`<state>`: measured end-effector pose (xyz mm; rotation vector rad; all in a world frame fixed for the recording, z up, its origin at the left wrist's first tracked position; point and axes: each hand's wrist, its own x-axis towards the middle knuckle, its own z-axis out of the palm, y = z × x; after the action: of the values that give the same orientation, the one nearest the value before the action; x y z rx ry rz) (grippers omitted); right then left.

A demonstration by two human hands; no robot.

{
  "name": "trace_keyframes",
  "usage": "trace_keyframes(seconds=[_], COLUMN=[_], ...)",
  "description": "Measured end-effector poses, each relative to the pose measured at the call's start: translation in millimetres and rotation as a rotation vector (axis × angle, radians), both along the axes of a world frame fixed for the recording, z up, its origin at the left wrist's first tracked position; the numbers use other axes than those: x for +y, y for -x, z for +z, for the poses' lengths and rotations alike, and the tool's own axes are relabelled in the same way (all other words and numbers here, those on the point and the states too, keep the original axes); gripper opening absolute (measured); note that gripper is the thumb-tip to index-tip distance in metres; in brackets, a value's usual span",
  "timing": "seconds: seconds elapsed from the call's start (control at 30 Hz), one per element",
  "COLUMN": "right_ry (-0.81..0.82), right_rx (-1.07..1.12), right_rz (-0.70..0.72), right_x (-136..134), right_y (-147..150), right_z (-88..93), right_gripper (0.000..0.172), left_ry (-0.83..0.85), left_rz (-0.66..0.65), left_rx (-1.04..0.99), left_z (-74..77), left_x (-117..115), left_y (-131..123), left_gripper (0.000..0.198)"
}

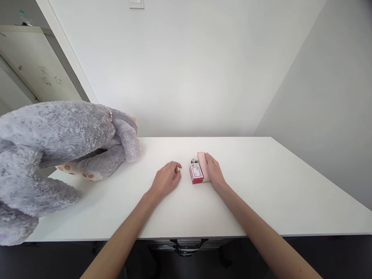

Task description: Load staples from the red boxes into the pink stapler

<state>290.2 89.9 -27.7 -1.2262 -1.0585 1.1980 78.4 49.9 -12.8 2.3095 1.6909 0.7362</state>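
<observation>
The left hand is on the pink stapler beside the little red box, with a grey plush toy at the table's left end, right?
No: the head view shows the right hand on the pink stapler; the left hand rests empty on the table. The red box and the grey plush toy are as you said.

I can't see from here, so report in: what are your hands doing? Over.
Left hand empty, curled on white table. Right hand on pink stapler, grip unclear; red box beside it. Grey plush toy far left, clear of both.
</observation>
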Motion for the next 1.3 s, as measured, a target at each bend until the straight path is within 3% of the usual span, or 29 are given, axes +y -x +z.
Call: trace_keyframes(seconds=[0.23,0.43,0.97,1.3], right_ry=[-0.005,0.023,0.001,-0.013], right_rx=[-0.029,-0.044,-0.053,-0.068], right_rz=[-0.035,-0.039,-0.036,-0.047], right_x=[-1.8,-5.5,-8.9,-5.7], right_y=[2.3,3.5,3.7,2.3], right_z=[1.3,6.5,11.6,6.8], right_gripper=[0.039,0.038,0.043,0.043], left_ry=[0.031,0.113,0.052,-0.009], left_rz=[-0.017,-0.111,-0.145,-0.168], left_rx=[-0.163,-0.173,-0.248,-0.257], left_z=[3.7,3.9,0.0,0.6], left_x=[-4.5,-6.4,-6.6,-7.9], left_y=[-10.8,-14.2,-17.8,-18.1], left_gripper=[0.036,0.051,0.074,0.067])
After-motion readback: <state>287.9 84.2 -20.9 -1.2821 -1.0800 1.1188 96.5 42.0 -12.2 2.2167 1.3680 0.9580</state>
